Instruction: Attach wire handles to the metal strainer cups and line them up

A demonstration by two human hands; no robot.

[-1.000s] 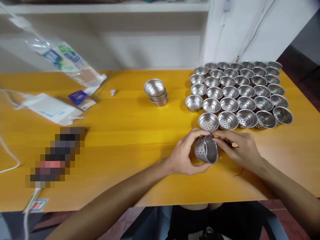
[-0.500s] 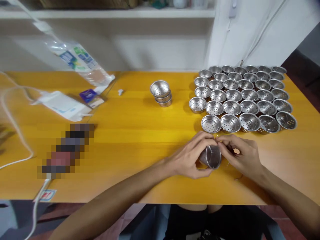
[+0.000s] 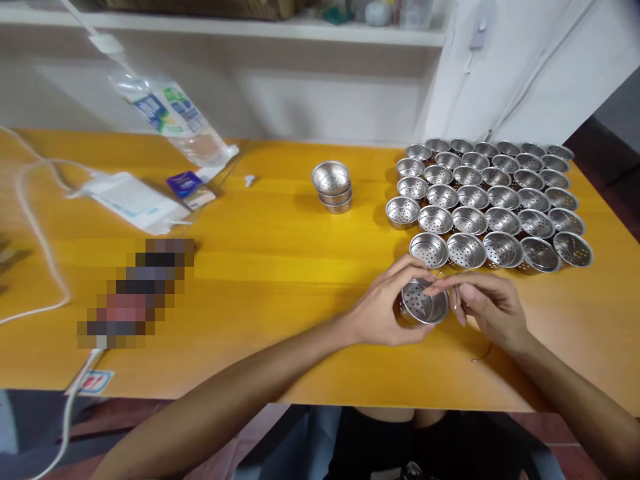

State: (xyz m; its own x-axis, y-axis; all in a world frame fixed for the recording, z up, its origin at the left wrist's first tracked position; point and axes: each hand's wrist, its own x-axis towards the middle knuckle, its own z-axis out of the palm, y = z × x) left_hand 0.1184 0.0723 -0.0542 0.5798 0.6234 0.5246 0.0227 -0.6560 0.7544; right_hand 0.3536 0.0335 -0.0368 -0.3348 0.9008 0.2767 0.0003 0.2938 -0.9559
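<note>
A small perforated metal cup (image 3: 425,303) is in the grip of my left hand (image 3: 383,303), whose thumb and fingers curve around its outside. The cup's opening tilts up toward me, showing holes in its bottom. My right hand (image 3: 493,307) is at the cup's right rim, index finger reaching over the edge and the other fingers curled. A thin wire piece (image 3: 483,357) with a bent end sticks out below that hand. Another fine wire bit shows near the rim by the index fingertip. How much wire the curled fingers hide I cannot tell.
Rows of similar perforated cups (image 3: 467,250) stand at the right. A short stack of cups (image 3: 333,187) is at mid-table. At the left are a plastic bottle (image 3: 175,117), a white box-like device (image 3: 137,203) with cables, a purple packet (image 3: 187,187) and a pixelated object (image 3: 135,293).
The cup in my left hand has turned so its perforated bottom shows. My right hand went from a pinch at the rim to an index finger laid over it. The view has shifted slightly.
</note>
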